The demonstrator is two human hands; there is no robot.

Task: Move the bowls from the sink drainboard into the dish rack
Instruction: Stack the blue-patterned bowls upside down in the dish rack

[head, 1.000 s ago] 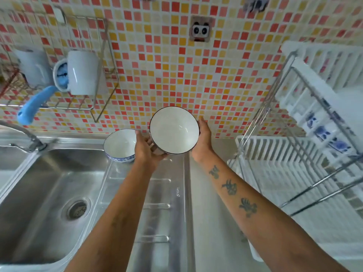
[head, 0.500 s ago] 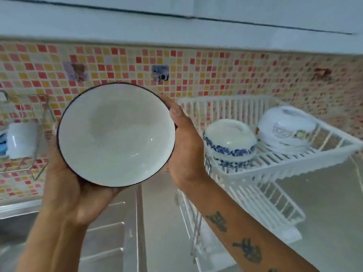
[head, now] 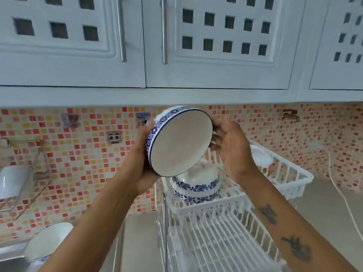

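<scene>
I hold a white bowl with a blue flower band (head: 179,141) tilted on its side, its inside facing me and to the right. My left hand (head: 140,160) grips its back and lower rim; my right hand (head: 231,146) touches the right rim with fingers spread. The bowl hangs above the upper tier of the white dish rack (head: 290,179). Right under it an upturned blue-patterned bowl (head: 195,183) rests in that tier. Another white bowl (head: 260,157) lies further right in the rack. On the drainboard at the lower left stands one more bowl (head: 47,241).
The rack's lower tier (head: 218,244) has white slats with no dishes. Wall cabinets (head: 176,46) hang close overhead. A wire wall shelf with a white cup (head: 13,181) is at the far left. A white cord (head: 341,195) runs down the right counter.
The bowl has risen and travelled right, from above the drainboard to over the rack's upper tier, and has turned onto its side. My view has swung up and to the right.
</scene>
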